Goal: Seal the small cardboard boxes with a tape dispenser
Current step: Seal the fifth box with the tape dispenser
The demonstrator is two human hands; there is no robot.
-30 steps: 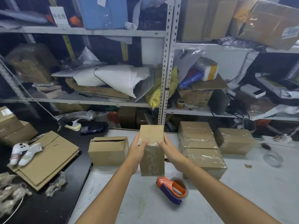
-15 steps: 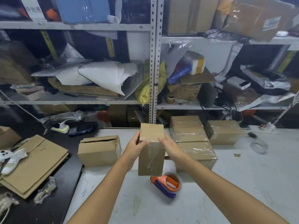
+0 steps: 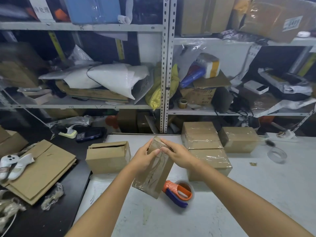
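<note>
A small cardboard box [image 3: 154, 175] with clear tape down its face is held tilted above the white table [image 3: 256, 194]. My left hand [image 3: 144, 159] grips its upper left side. My right hand [image 3: 177, 153] lies over its top right corner. An orange and blue tape dispenser [image 3: 178, 192] lies on the table just right of the box's lower end. An untaped box [image 3: 108, 156] with a loose top flap stands to the left. Taped boxes [image 3: 201, 139] are stacked to the right, with another taped box [image 3: 239, 139] behind them.
A clear tape roll [image 3: 277, 155] lies at the far right of the table. Flattened cardboard [image 3: 41, 170] and a white controller [image 3: 10, 162] rest on the black desk [image 3: 56, 214] at left. Cluttered metal shelves [image 3: 164, 65] stand close behind the table.
The box has tipped from upright to a slant, its top leaning away and right. Both hands have slid up onto its top end.
</note>
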